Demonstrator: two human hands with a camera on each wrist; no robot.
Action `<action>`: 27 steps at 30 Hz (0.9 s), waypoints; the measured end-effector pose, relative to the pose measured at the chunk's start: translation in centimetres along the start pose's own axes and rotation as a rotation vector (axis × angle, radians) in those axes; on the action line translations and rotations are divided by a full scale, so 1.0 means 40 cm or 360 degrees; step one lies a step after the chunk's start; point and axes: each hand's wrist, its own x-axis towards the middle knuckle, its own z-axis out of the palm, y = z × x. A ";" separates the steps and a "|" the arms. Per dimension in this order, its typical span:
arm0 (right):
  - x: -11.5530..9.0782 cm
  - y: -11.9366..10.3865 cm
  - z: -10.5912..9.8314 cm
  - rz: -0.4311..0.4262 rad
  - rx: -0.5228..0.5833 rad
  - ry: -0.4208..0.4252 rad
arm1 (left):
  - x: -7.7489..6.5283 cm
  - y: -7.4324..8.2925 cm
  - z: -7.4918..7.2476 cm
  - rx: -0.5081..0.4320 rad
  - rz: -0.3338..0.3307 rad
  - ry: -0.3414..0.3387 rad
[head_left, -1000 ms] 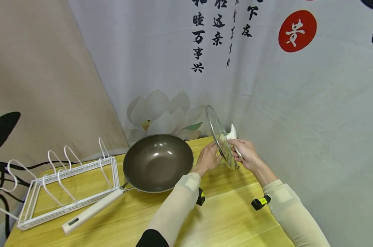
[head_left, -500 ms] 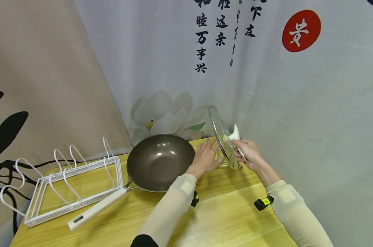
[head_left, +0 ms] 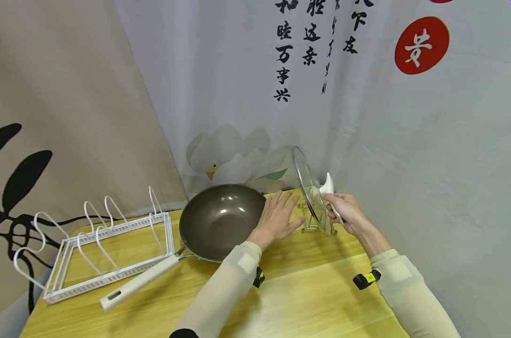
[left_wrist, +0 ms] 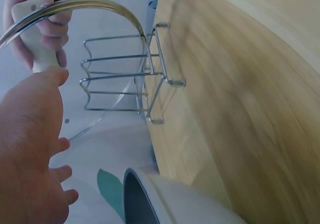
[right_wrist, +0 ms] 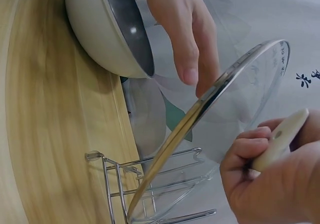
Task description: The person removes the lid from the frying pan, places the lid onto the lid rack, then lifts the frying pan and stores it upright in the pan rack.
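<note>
My right hand grips the white handle of a glass pot lid, its fingers curled round it. The lid stands on edge, tilted, with its lower rim in a small wire rack on the table. To the left of the lid my left hand is spread with straight fingers, holding nothing. That hand overlaps the right rim of a brown-lined wok in the head view. The wok's long white handle points toward the front left.
A white rack with upright loops lies at the left of the wooden table, close to the wok's handle. Behind the table hangs a printed curtain. Another curtain runs along the right side.
My left hand has come away from the lid and rack, moving left toward the wok with its fingers spreading. The right hand keeps its grip on the lid's handle. The head view has shifted slightly.
</note>
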 end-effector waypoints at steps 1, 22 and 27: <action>-0.001 0.000 -0.001 0.0001 -0.0014 0.0000 | -0.004 -0.003 -0.001 0.0000 -0.0005 -0.0008; -0.005 -0.013 -0.007 -0.0012 -0.0104 -0.0016 | -0.088 -0.080 -0.040 -0.0003 -0.0006 0.0075; -0.001 -0.003 -0.010 0.0004 -0.0103 0.0007 | -0.113 -0.096 -0.053 -0.0017 -0.0020 0.0092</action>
